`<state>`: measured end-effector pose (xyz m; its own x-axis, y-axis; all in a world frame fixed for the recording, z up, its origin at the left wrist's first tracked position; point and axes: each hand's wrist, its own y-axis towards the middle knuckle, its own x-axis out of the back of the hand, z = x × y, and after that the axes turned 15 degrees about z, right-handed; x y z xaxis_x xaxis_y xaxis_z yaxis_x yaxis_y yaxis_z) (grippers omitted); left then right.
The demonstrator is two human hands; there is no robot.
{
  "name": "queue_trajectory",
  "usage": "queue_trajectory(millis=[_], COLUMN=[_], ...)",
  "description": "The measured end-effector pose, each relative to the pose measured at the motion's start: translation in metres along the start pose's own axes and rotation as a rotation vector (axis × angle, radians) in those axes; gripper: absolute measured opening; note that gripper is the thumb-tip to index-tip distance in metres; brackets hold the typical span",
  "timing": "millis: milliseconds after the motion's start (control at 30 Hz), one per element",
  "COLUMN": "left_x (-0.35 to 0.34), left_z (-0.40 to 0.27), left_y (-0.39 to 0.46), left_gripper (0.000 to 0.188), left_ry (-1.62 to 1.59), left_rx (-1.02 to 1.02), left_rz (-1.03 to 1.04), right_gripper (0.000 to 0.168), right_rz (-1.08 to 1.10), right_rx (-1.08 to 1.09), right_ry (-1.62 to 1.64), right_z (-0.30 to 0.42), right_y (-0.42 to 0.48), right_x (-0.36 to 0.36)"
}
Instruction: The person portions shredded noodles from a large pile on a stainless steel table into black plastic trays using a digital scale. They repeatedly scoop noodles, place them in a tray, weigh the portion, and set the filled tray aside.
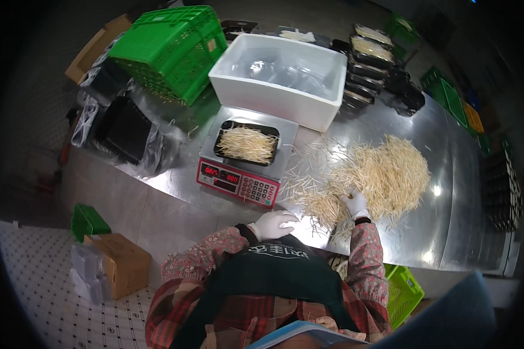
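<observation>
My right hand point(356, 205), in a white glove, is at the near edge of a large heap of bean sprouts point(388, 174). Its fingers are curled among the strands, and whether they grip any is hidden. My left hand point(274, 225), also gloved, lies at the table's front edge just below the scale, thumb apart from the fingers and nothing held. On the steel pan of a red digital scale point(238, 182) sits a black plastic tray point(217, 147) filled with bean sprouts point(248, 143). The scale's red digits are lit.
A white foam box point(279, 94) with clear plastic inside stands behind the scale, a green crate point(166, 48) to its left. Black empty trays point(124, 128) in plastic wrap lie left. Filled trays point(371, 48) are stacked back right. Loose sprouts point(303, 185) litter the steel table point(428, 235).
</observation>
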<state>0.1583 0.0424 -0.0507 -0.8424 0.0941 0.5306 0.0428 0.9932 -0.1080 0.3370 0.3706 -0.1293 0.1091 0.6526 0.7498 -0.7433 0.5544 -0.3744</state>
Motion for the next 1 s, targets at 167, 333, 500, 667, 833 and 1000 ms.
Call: queue_trajectory(millis=[167,333,500,667,833,1000], left_x=[0.038,0.083,0.111,0.133,0.155,0.198], left_z=[-0.016,-0.025,0.002,0.025,0.041,0.06], left_y=[-0.039,-0.084,-0.114,-0.132,-0.166,-0.184], left_gripper=[0.033,0.031,0.024,0.027,0.035,0.044], left_ry=[-0.135,-0.254,-0.47,-0.518,-0.38,-0.275], left_rx=[0.022,0.111,0.086,0.081,0.181,0.226], left_rz=[-0.115,-0.307,-0.74,-0.908,-0.955,-0.993], right_gripper=[0.027,0.025,0.029,0.033,0.051,0.048], right_rz=[-0.005,0.045,-0.032,0.023,0.182,0.09], right_rx=[0.18,0.43,0.641,0.752,0.742,0.563], right_ry=[0.378,0.483,0.033,-0.355,-0.208,0.017], right_z=[0.07,0.216,0.324,0.364,0.35,0.301], right_y=[0.02,0.01,0.026,0.072,0.068,0.064], right_x=[0.034,0.08,0.076,0.01,0.031,0.073])
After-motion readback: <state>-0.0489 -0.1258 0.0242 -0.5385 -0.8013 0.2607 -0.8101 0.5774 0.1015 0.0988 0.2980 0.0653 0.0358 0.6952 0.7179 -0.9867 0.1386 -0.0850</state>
